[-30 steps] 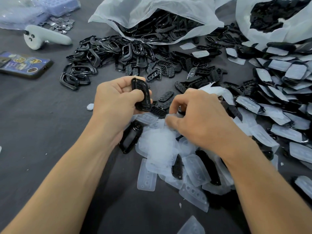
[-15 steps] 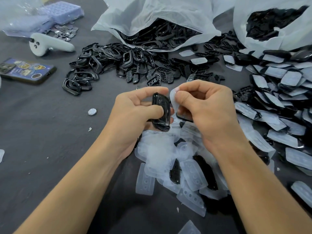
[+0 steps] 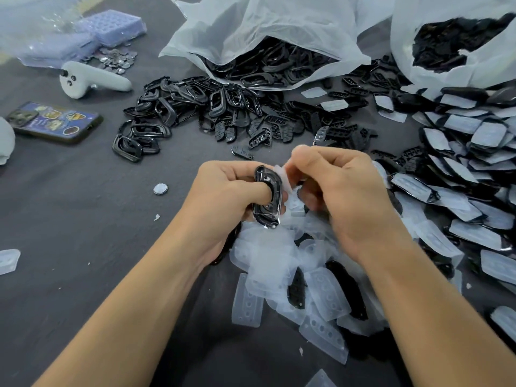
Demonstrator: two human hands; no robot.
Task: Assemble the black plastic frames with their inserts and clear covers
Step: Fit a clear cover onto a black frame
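My left hand grips a black plastic frame upright at the middle of the view, thumb pressed through its opening. My right hand pinches a clear cover against the frame's right edge. Below both hands lies a heap of clear covers mixed with a few black inserts. Loose black frames and inserts are spread across the table behind the hands.
Two white bags of black parts lie open at the back. Assembled pieces with clear covers pile up at the right. A phone, a white controller, coin cells and a purple tray sit at the left.
My right hand rose from the clear heap with a cover and brought it to the frame. My left hand moved the frame toward the middle and turned its opening toward me.
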